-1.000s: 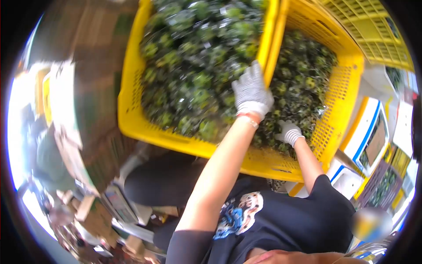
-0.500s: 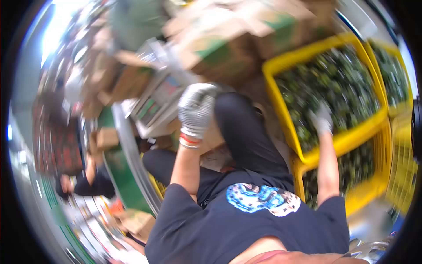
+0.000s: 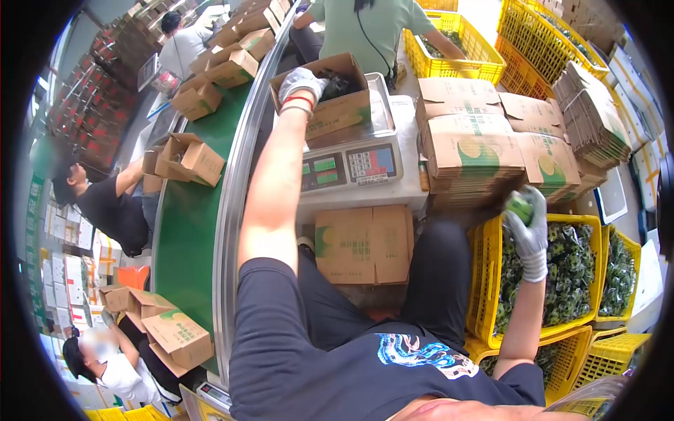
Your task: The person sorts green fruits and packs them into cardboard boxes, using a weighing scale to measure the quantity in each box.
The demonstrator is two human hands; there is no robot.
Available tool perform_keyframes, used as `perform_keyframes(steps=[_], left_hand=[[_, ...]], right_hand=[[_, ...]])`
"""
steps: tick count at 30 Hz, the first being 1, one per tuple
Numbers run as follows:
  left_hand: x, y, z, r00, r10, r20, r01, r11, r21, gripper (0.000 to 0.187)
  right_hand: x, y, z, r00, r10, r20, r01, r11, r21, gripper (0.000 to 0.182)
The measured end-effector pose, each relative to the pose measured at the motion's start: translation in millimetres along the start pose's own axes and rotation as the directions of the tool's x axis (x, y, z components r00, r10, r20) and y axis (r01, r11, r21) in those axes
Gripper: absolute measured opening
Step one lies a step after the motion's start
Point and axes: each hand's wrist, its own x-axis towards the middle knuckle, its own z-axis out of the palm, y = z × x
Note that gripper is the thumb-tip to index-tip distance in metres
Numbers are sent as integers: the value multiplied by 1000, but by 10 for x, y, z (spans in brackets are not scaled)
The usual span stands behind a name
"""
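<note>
My left hand (image 3: 302, 84), in a grey-white glove, is closed at the near left rim of an open cardboard box (image 3: 340, 116). Dark, film-wrapped produce (image 3: 335, 84) partly shows inside that box. Beneath it is a digital weighing scale (image 3: 349, 167) with lit green displays. My right hand (image 3: 530, 231), also gloved, grips a shiny green piece of produce (image 3: 519, 209) above the left side of a yellow crate (image 3: 597, 281). Many dark green packs (image 3: 554, 274) in clear film fill this crate.
A green conveyor belt (image 3: 184, 245) with open boxes runs along my left. Flattened cartons (image 3: 477, 151) are stacked ahead, right of the scale. A person in a green shirt (image 3: 358, 35) sits beyond the scale. More co-workers (image 3: 116, 203) are across the belt.
My view has turned toward the conveyor and scale. My right hand has come up out of the crate with a green piece. My left hand has reached forward to the box.
</note>
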Motion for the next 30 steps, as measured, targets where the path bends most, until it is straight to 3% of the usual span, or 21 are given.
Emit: perform_keyframes(steps=[5, 6, 7, 8, 10, 13, 15, 16, 18, 19, 21, 22, 26, 30], left_hand=[[444, -81, 243, 991, 51, 127, -45, 998, -45, 58], [453, -80, 242, 984, 76, 163, -68, 996, -58, 58], [586, -103, 384, 985, 145, 89, -138, 987, -81, 56], [487, -37, 304, 985, 143, 99, -136, 988, -76, 32], [1037, -181, 828, 947, 316, 52, -312, 947, -73, 30], [1136, -181, 924, 936, 350, 22, -350, 937, -24, 42], [472, -135, 182, 950, 302, -75, -306, 950, -57, 35], [161, -151, -109, 954, 273, -122, -283, 956, -79, 31], [21, -494, -217, 937, 141, -319, -310, 757, -575, 22], [-43, -657, -244, 871, 102, -481, -427, 642, -636, 22], [-208, -897, -264, 915, -64, -398, -347, 375, -859, 13], [-322, -985, -238, 949, -96, -299, -292, 78, -953, 9], [-731, -1241, -155, 943, -120, -310, -320, -74, -944, 9], [-1043, -1011, -123, 904, -6, -427, -427, -60, -902, 6]], right_hand=[[492, -676, 957, 959, -120, 258, 81, 984, 157, 57], [633, -756, 1143, 936, -207, 283, 163, 972, 171, 56], [772, -834, 1329, 906, -293, 305, 243, 951, 191, 55], [923, -888, 1530, 853, -423, 307, 374, 904, 205, 54], [1217, -1056, 1876, 839, -440, 320, 386, 896, 220, 52], [1622, -1138, 2386, 814, -546, 198, 454, 811, 370, 49], [1922, -1094, 2652, 789, -600, 133, 486, 742, 462, 49], [2042, -1097, 2728, 759, -645, 90, 603, 748, 276, 49], [2216, -1057, 2822, 679, -733, 34, 730, 671, -131, 48], [2268, -1041, 2855, 652, -754, 79, 757, 642, -121, 45], [2388, -983, 2918, 706, -682, 192, 706, 656, -267, 40], [2405, -950, 2950, 729, -639, 246, 682, 649, -336, 39], [2329, -965, 2874, 683, -696, 223, 725, 682, -90, 33], [1647, -1039, 2937, 781, -580, 233, 450, 780, 435, 50]])
